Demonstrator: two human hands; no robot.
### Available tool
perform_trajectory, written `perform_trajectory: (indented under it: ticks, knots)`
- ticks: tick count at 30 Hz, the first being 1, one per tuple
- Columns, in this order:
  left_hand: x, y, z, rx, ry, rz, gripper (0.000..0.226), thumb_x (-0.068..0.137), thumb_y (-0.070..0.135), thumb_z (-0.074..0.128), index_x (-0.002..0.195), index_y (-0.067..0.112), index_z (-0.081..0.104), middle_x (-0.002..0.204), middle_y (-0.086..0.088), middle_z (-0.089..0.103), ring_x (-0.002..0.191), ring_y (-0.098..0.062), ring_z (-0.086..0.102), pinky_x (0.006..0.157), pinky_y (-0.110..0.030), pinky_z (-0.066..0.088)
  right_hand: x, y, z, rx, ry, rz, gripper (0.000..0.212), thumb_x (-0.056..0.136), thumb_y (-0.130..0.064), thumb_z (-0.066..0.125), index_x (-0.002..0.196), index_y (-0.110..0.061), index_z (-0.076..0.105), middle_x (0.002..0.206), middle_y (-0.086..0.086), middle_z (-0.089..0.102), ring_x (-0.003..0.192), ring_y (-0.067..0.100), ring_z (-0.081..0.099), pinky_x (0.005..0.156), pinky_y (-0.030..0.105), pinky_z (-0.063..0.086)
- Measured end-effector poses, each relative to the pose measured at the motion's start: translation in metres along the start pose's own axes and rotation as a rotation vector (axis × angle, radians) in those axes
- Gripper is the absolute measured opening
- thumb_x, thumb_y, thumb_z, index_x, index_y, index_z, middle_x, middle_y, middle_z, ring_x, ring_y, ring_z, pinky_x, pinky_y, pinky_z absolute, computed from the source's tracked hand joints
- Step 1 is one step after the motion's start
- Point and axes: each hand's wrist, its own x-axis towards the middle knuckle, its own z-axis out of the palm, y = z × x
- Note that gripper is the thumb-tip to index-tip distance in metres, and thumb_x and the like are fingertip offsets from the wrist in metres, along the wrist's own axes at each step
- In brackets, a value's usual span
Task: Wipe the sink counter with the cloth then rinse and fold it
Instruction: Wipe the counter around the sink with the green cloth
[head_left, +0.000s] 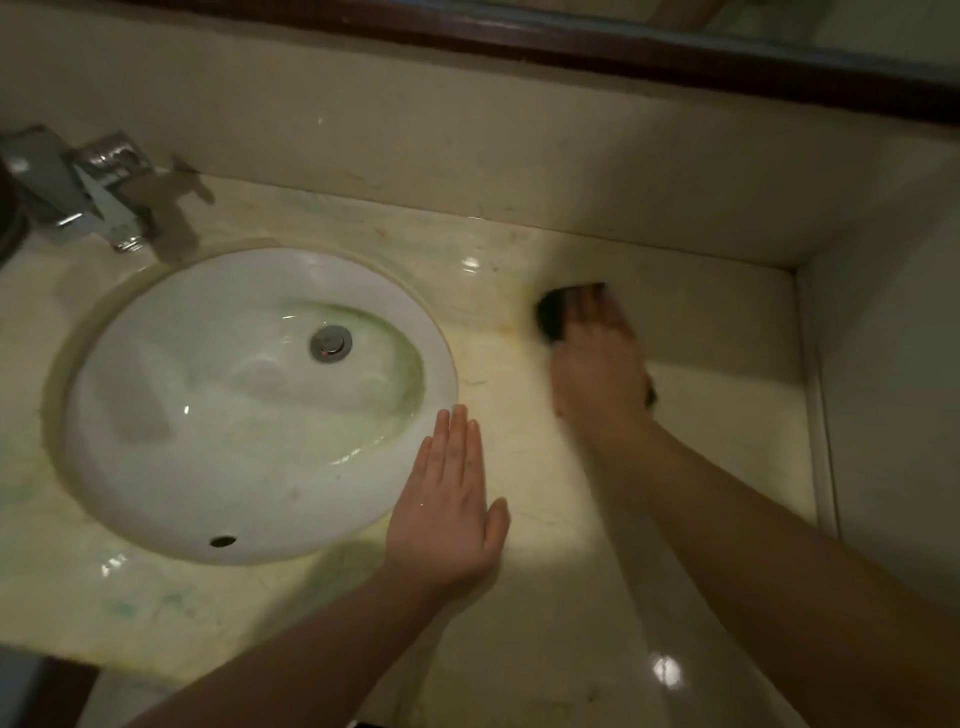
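Observation:
A dark cloth (554, 314) lies on the cream marble counter (717, 322) to the right of the sink, and my right hand (597, 364) presses down on it, blurred by motion. Only the cloth's far left edge and a small corner at the hand's right side show. My left hand (448, 501) rests flat on the counter at the right rim of the white oval sink (166, 467), fingers together and straight, holding nothing.
A chrome tap (88, 189) stands at the back left of the sink. A drain plug (331, 343) sits in the basin. A backsplash and a dark-framed mirror (675, 57) run along the back; a side wall (883, 364) closes the counter on the right.

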Motion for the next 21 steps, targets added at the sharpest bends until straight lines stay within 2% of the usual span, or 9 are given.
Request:
perform_trajectory:
  ticks: [2, 4, 6, 8, 10, 13, 17, 19, 21]
  knots:
    - [0.001, -0.001, 0.000, -0.002, 0.001, 0.001, 0.081, 0.089, 0.041, 0.035, 0.151, 0.000, 0.005, 0.160, -0.018, -0.005, 0.149, -0.028, -0.010, 0.119, -0.042, 0.008, -0.009, 0.029, -0.002, 0.056, 0.054, 0.259, 0.063, 0.086, -0.020, 0.040, 0.144, 0.002, 0.033, 0.149, 0.020, 0.037, 0.140, 0.034, 0.030, 0.116, 0.042, 0.026]
    - [0.001, 0.000, 0.000, -0.013, 0.005, 0.000, 0.080, 0.089, 0.041, 0.035, 0.151, -0.001, 0.006, 0.160, -0.018, -0.005, 0.149, -0.028, -0.009, 0.120, -0.042, 0.008, -0.010, 0.032, -0.001, 0.102, 0.049, 0.396, 0.063, 0.088, -0.024, 0.031, 0.145, 0.004, 0.031, 0.149, 0.022, 0.036, 0.140, 0.036, 0.029, 0.117, 0.044, 0.023]
    - [0.000, 0.001, 0.000, -0.045, 0.010, 0.000, 0.078, 0.091, 0.041, 0.033, 0.151, 0.000, 0.006, 0.160, -0.018, -0.004, 0.149, -0.028, -0.009, 0.120, -0.043, 0.009, 0.003, 0.010, -0.003, 0.143, 0.061, 0.373, 0.065, 0.088, -0.026, 0.028, 0.145, 0.006, 0.029, 0.150, 0.025, 0.035, 0.141, 0.038, 0.026, 0.117, 0.047, 0.021]
    - [0.002, 0.003, -0.002, -0.088, 0.018, -0.010, 0.074, 0.093, 0.038, 0.032, 0.152, 0.001, 0.007, 0.161, -0.016, -0.002, 0.149, -0.027, -0.007, 0.121, -0.044, 0.013, 0.015, -0.015, -0.005, 0.225, 0.023, 0.225, 0.063, 0.093, -0.026, 0.030, 0.147, 0.005, 0.022, 0.154, 0.022, 0.027, 0.144, 0.036, 0.020, 0.118, 0.045, 0.019]
    - [0.020, 0.009, -0.011, -0.172, 0.106, 0.010, 0.068, 0.093, 0.029, 0.035, 0.151, 0.001, 0.012, 0.160, -0.017, 0.007, 0.150, -0.027, 0.000, 0.121, -0.043, 0.016, 0.017, -0.015, -0.010, 0.312, -0.010, 0.146, 0.059, 0.098, -0.023, 0.029, 0.149, 0.003, 0.015, 0.158, 0.019, 0.017, 0.146, 0.033, 0.012, 0.120, 0.040, 0.012]
    - [0.090, 0.048, -0.038, -0.270, 0.165, 0.108, 0.064, 0.092, 0.019, 0.038, 0.150, 0.000, 0.018, 0.158, -0.018, 0.019, 0.148, -0.029, 0.010, 0.121, -0.036, 0.013, 0.008, 0.038, -0.002, 0.241, 0.024, 0.244, 0.058, 0.094, -0.020, 0.019, 0.146, 0.007, 0.023, 0.157, 0.023, 0.018, 0.146, 0.037, 0.013, 0.121, 0.043, 0.008]
    - [0.180, 0.109, -0.032, -0.130, -0.026, -0.038, 0.074, 0.095, 0.038, 0.033, 0.150, -0.005, 0.007, 0.160, -0.022, 0.007, 0.148, -0.035, 0.004, 0.120, -0.045, 0.005, -0.025, 0.092, 0.007, 0.169, 0.039, 0.367, 0.060, 0.092, -0.021, 0.023, 0.143, 0.008, 0.029, 0.149, 0.027, 0.033, 0.139, 0.042, 0.027, 0.115, 0.047, 0.027]
    - [0.202, 0.123, -0.014, -0.052, -0.043, 0.051, 0.078, 0.094, 0.041, 0.035, 0.150, -0.006, 0.008, 0.159, -0.024, 0.007, 0.148, -0.037, 0.005, 0.119, -0.046, 0.002, -0.033, 0.102, 0.007, 0.133, 0.015, 0.403, 0.059, 0.096, -0.027, 0.021, 0.143, 0.007, 0.030, 0.149, 0.027, 0.034, 0.138, 0.042, 0.030, 0.113, 0.048, 0.030]
    - [0.216, 0.124, -0.005, -0.023, 0.006, 0.240, 0.076, 0.091, 0.043, 0.040, 0.148, -0.005, 0.023, 0.156, -0.025, 0.021, 0.146, -0.036, 0.017, 0.119, -0.045, 0.008, -0.032, 0.104, 0.008, 0.071, -0.005, 0.414, 0.062, 0.098, -0.033, 0.017, 0.143, 0.008, 0.030, 0.150, 0.028, 0.032, 0.139, 0.042, 0.028, 0.111, 0.050, 0.029]
